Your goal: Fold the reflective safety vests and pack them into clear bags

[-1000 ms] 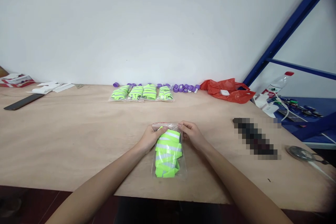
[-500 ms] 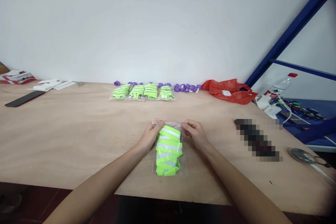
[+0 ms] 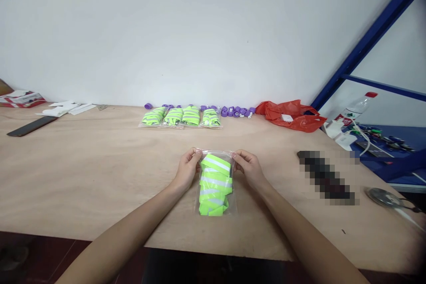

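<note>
A clear zip bag (image 3: 217, 211) with a folded neon-yellow reflective strap (image 3: 215, 183) inside is held near the front edge of the table. My left hand (image 3: 188, 169) pinches its upper left corner between thumb and fingers. At the upper right corner, my right hand (image 3: 249, 167) grips the bag the same way. The bag's top edge is stretched between both hands. Whether its seal is closed, I cannot tell.
Several bagged neon straps (image 3: 191, 116) lie along the wall, with purple rolls (image 3: 236, 112) behind and beside them. A red plastic bag (image 3: 299, 117), a blurred-out dark object (image 3: 328, 177) and a round metallic item (image 3: 382, 197) are on the right. White papers (image 3: 63, 108) and a dark flat bar (image 3: 31, 126) lie left.
My left hand has slid left to the bag's top corner. The bag has moved slightly away from me, and its top edge now looks straighter.
</note>
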A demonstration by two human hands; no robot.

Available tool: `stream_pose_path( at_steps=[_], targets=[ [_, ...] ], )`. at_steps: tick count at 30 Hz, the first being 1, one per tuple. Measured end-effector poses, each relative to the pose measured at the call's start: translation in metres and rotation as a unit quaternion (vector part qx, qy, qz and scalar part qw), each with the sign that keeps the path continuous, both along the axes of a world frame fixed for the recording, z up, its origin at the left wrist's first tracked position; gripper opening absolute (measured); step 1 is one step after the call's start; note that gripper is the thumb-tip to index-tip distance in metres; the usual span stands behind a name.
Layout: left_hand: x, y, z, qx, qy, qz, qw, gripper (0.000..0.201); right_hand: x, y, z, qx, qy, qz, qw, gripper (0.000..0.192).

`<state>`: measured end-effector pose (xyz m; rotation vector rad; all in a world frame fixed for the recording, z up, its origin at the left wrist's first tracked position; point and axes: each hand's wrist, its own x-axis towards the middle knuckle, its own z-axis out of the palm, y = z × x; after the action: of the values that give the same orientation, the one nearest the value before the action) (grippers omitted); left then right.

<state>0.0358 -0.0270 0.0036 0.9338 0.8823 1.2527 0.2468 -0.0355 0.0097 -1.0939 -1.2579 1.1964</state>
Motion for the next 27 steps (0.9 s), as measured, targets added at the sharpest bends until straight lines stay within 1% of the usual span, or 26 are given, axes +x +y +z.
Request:
stream_pose_path(
  at_steps=[4, 10, 17, 27],
  targets=[
    [0.0012, -0.0017, 0.0029, -0.002, -0.001, -0.008, 1.000, 0.044, -0.0041, -0.0011, -0.0017, -0.017, 0.021, 0.023, 0.999, 0.038],
    [-0.0003, -0.0009, 0.0026, -0.001, 0.007, -0.006, 1.000, 0.045, -0.0069, -0.0019, -0.0019, -0.026, 0.022, 0.015, 0.999, 0.038],
    [0.0014, -0.0009, 0.0023, -0.037, -0.026, -0.027, 0.999, 0.041, -0.0073, -0.0038, 0.0003, -0.015, 0.023, 0.017, 0.999, 0.036],
    [0.0014, 0.0005, -0.0030, -0.019, 0.006, -0.025, 0.999, 0.046, -0.0076, -0.0044, 0.0003, 0.010, 0.008, 0.011, 1.000, 0.035]
  ],
)
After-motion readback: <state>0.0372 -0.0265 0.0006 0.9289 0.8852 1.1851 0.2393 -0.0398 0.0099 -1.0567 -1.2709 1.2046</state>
